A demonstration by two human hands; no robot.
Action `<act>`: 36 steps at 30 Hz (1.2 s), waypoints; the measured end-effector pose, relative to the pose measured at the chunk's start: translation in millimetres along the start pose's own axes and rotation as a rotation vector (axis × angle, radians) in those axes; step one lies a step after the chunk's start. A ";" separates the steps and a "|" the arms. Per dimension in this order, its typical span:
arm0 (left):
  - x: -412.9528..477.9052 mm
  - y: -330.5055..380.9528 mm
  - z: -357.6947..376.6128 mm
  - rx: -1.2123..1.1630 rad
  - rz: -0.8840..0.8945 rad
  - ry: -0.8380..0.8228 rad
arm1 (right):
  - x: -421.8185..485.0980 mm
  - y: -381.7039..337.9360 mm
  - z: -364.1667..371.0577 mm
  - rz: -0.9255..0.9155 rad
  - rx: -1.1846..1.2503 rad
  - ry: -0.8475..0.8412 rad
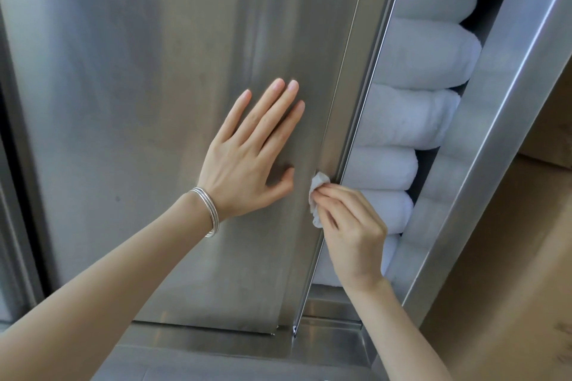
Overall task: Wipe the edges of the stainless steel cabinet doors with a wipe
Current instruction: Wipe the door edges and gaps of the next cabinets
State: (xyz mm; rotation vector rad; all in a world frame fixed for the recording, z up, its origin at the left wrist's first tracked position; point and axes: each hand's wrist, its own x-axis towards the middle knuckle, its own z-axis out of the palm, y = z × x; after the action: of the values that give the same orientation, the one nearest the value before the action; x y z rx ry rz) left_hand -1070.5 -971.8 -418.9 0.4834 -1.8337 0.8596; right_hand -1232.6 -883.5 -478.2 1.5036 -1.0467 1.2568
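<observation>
Bracing the stainless steel cabinet door [139,77] with the left hand [247,158], fingers spread and flat on the panel, presumably steadying the door against wiping pressure; wearing thin bangles [208,210] at that wrist

Pressing the wipe [317,195] against the door edge [343,120], low on its height, just right of the left thumb; pinching the wipe in the grip of the right hand [353,235], fingertips pressed together on the crumpled material

Exposing stacked white rolled towels [424,56] in the gap beside the cabinet frame [495,120]

Partly hiding the wipe behind the fingers; cropping the door's top edge; leaving contact behind the edge fold undeterminable
</observation>
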 end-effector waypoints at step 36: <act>-92.0 46.1 16.4 -0.021 -0.001 -0.223 | -142.4 -45.4 -2.0 0.395 0.096 -0.223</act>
State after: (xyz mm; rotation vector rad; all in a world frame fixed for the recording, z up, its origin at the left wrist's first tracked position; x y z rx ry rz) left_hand -1073.8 -958.3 -522.2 0.5865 -2.0430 0.8106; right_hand -1207.8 -861.4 -624.0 1.5863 -1.5043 1.4460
